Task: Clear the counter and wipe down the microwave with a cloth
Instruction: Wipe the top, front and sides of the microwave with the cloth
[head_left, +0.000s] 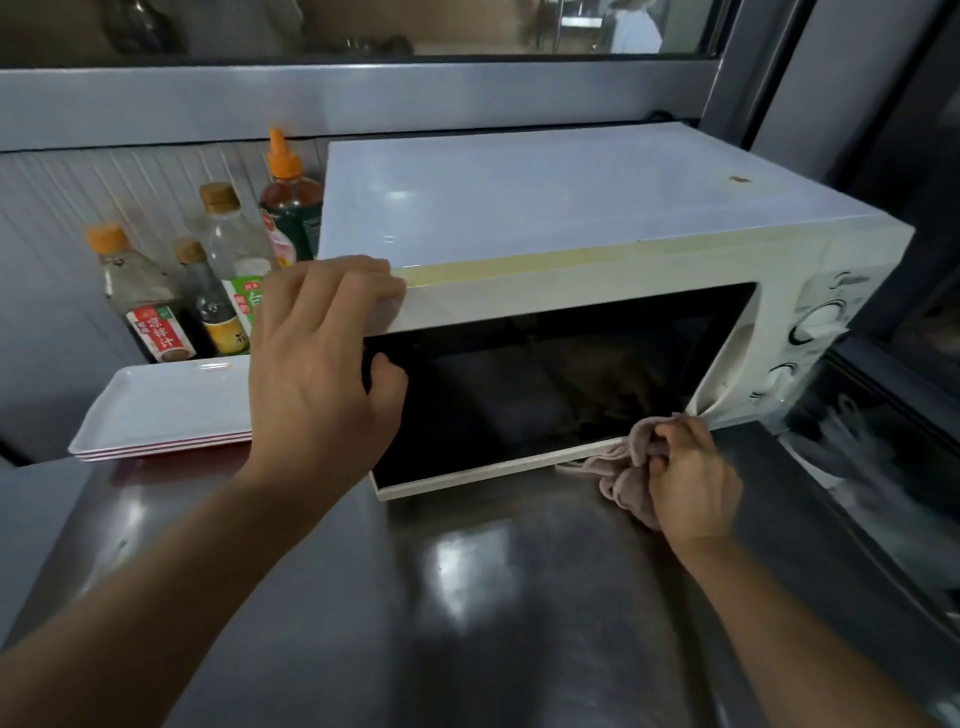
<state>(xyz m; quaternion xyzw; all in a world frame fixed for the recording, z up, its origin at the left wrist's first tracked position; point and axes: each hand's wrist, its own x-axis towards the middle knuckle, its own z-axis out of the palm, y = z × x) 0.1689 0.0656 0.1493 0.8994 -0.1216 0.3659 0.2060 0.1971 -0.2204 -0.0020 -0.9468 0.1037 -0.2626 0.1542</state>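
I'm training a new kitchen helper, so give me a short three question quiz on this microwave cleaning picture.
1. True or false: the right hand grips the cloth.
2. Where does the left hand rest? A) on the trays B) on the microwave's top left front corner C) on a bottle
3. Fill in: the cloth touches the door's lower ____ corner.

Key: 1 true; 2 B; 3 right.
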